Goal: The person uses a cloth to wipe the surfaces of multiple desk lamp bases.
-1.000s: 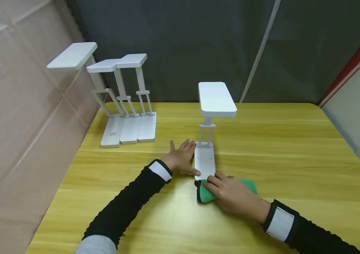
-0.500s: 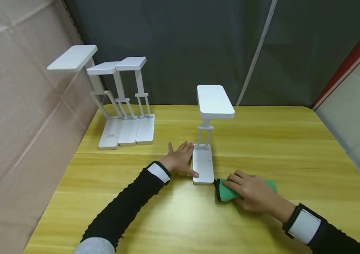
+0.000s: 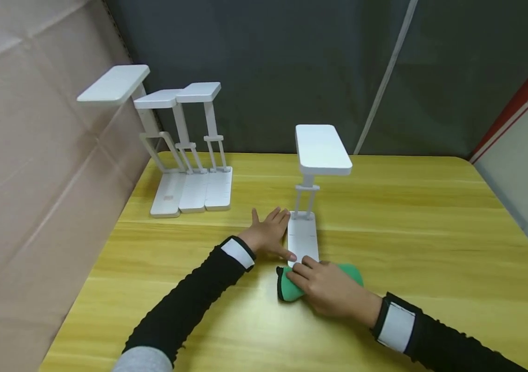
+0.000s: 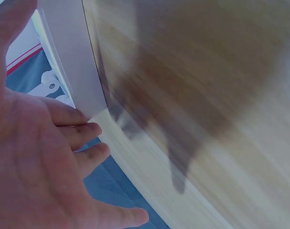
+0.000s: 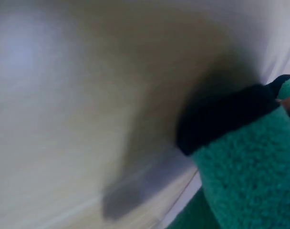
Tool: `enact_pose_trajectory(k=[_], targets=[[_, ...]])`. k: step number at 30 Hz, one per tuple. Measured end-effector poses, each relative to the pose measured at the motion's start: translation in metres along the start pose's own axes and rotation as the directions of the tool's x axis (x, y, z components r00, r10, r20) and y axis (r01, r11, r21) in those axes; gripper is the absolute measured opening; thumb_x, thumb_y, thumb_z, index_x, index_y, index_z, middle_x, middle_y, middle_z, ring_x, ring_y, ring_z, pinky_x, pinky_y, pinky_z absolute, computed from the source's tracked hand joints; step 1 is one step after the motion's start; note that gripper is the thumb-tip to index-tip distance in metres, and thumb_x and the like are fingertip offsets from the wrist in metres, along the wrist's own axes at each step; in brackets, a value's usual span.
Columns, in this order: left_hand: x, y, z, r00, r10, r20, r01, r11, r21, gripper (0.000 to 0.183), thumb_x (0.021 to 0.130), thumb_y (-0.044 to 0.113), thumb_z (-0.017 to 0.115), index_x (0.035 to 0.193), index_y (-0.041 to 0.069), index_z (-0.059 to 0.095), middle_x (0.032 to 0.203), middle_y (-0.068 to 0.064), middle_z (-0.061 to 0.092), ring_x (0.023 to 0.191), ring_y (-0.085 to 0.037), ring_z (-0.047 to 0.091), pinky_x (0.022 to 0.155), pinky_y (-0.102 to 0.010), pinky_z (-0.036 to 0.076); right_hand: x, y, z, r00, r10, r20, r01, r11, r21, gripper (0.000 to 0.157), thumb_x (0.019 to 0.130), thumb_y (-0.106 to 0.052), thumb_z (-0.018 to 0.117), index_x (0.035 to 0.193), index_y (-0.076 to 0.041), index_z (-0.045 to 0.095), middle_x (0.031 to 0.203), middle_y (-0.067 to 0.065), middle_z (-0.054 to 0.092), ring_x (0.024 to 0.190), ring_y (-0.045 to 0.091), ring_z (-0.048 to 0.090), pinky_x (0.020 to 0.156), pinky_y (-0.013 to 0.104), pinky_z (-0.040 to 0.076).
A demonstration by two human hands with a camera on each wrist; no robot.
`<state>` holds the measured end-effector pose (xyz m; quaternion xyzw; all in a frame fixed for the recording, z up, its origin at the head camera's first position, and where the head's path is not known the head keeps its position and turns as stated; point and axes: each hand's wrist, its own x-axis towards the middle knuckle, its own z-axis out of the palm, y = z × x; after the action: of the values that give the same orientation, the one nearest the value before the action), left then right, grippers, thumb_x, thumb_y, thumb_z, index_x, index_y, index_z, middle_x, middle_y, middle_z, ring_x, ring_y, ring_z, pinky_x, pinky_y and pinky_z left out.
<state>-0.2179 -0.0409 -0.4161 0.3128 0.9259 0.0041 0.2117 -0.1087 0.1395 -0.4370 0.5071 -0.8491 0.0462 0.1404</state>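
Leftmost, three white lamps (image 3: 194, 191) stood in a row at the back corner of the tabletop (image 3: 431, 232), their bases set side by side. Next came the left hand (image 3: 267, 235), its fingers straight and spread; they rested along the left side of a fourth lamp (image 3: 323, 149), with the thumb over the near left part of the base (image 3: 302, 235). This lamp stood upright by itself in front of the person, the long axis of its base pointing away from the body, its flat head raised on a thin stem above the far end.

At the near end of that base lay the green cloth (image 3: 290, 287), long axis running roughly left to right, so nearly square across the base. The fingers bent over it hid much of the join, so I could not tell whether cloth and lamp touched. Its dark-edged end stuck out to the left, past the fingers. Rightmost, the right hand (image 3: 328, 289) gripped the cloth from above, and the lamp base lay just beyond its fingertips. The left hand was nearer the lamp's side, the right hand nearer its front edge. Up close, the cloth looked fluffy, thick and folded, with a dark border.
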Motion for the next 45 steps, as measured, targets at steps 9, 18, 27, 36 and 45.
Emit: enact_pose_trajectory(k=[9,18,27,36,45], targets=[[-0.002,0.000,-0.005,1.000,-0.008,-0.003,0.008,1.000,0.017,0.112,0.070,0.074,0.054,0.142,0.009,-0.001,0.150,-0.006,-0.001,0.135,-0.022,-0.006,0.096,-0.070,-0.001,-0.030,0.015,-0.008,0.991,0.131,-0.002,-0.130,0.986,0.108,0.044,0.072,-0.020,0.068,0.114,-0.011,0.056,0.102,-0.002,0.054,0.093,0.014,0.049,0.064,0.030,0.050],[0.001,-0.002,0.001,1.000,-0.005,0.003,0.005,1.000,0.018,0.114,0.068,0.076,0.053,0.142,0.009,-0.001,0.150,-0.007,0.000,0.136,-0.022,-0.006,0.096,-0.070,-0.001,-0.052,0.025,-0.014,0.982,0.190,0.022,-0.191,0.975,0.113,0.044,0.069,-0.014,0.068,0.112,-0.012,0.058,0.100,-0.002,0.056,0.091,0.013,0.050,0.065,0.030,0.051],[-0.001,-0.003,0.004,1.000,-0.011,0.007,0.011,1.000,0.019,0.113,0.068,0.076,0.053,0.142,0.009,-0.001,0.150,-0.007,-0.001,0.136,-0.021,-0.006,0.097,-0.070,0.000,-0.038,0.012,-0.025,0.988,0.154,-0.022,-0.150,0.980,0.129,0.050,0.065,-0.017,0.072,0.113,-0.013,0.058,0.101,-0.003,0.055,0.090,0.013,0.051,0.062,0.029,0.050],[-0.001,-0.001,0.005,1.000,0.006,-0.005,-0.006,1.000,0.000,0.111,0.070,0.072,0.055,0.142,0.008,0.000,0.150,-0.008,0.001,0.136,-0.023,-0.004,0.096,-0.070,0.000,0.005,-0.012,0.000,0.991,0.134,0.004,-0.134,0.991,0.009,0.038,0.074,-0.017,0.060,0.111,-0.011,0.056,0.100,0.000,0.055,0.086,0.016,0.050,0.056,0.030,0.049],[0.004,-0.001,0.005,1.000,0.003,-0.011,-0.003,1.000,0.017,0.112,0.069,0.075,0.053,0.142,0.009,0.000,0.151,-0.006,0.000,0.136,-0.021,-0.005,0.096,-0.070,0.001,-0.018,-0.003,-0.003,0.980,0.201,-0.002,-0.201,0.979,0.025,0.044,0.070,-0.015,0.063,0.113,-0.010,0.057,0.098,0.001,0.056,0.088,0.018,0.050,0.061,0.032,0.051]])
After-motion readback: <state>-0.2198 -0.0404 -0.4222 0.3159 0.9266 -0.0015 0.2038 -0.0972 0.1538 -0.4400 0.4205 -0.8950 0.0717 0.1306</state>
